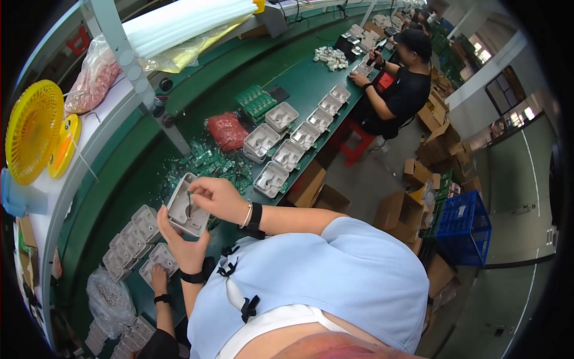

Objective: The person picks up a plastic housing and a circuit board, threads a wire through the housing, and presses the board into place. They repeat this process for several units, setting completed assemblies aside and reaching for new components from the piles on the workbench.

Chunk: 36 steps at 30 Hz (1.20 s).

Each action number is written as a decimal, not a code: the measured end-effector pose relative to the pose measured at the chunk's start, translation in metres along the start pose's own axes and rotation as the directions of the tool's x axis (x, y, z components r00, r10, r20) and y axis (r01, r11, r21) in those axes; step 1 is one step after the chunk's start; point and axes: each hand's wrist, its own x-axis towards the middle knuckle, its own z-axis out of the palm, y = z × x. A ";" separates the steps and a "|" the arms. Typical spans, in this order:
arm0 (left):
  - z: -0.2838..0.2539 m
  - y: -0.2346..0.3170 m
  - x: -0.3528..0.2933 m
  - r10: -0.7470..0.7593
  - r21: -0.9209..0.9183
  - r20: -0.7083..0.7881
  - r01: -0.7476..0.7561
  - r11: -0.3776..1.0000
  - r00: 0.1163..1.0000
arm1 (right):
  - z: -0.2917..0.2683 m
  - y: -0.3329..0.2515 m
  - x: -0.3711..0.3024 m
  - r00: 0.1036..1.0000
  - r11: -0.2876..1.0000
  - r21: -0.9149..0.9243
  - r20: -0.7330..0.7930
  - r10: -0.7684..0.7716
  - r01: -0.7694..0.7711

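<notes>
My left hand grips a white plastic housing, an open box shape tilted over the bench, with fingers along its side and thumb underneath. Above its hollow, my right hand has fingertips pinched together. A thin dark green strip hangs from them into the housing; it is too small to tell whether it is a board or a wire. Behind both hands lies a loose pile of small green circuit boards. A row of similar white housings runs off to the right of that pile.
A red plastic bag and stacked green board panels lie on the green bench. Another person's hand works on a housing at lower left, near a clear bag. Further along sits a person in black. A blue crate stands at right.
</notes>
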 end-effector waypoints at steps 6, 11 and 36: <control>-0.001 -0.002 0.007 0.070 0.028 0.043 -0.071 0.997 0.997 | -0.015 -0.011 0.007 1.000 0.981 -0.195 0.017 -0.006 0.009; 0.002 -0.005 0.011 0.105 0.013 0.063 -0.106 0.994 0.992 | -0.022 -0.002 0.011 0.986 0.794 -0.590 0.017 -0.168 0.146; 0.015 -0.013 0.005 0.001 0.059 0.167 -0.011 0.998 0.986 | -0.063 -0.007 -0.006 0.979 0.977 -0.174 0.181 -0.092 0.124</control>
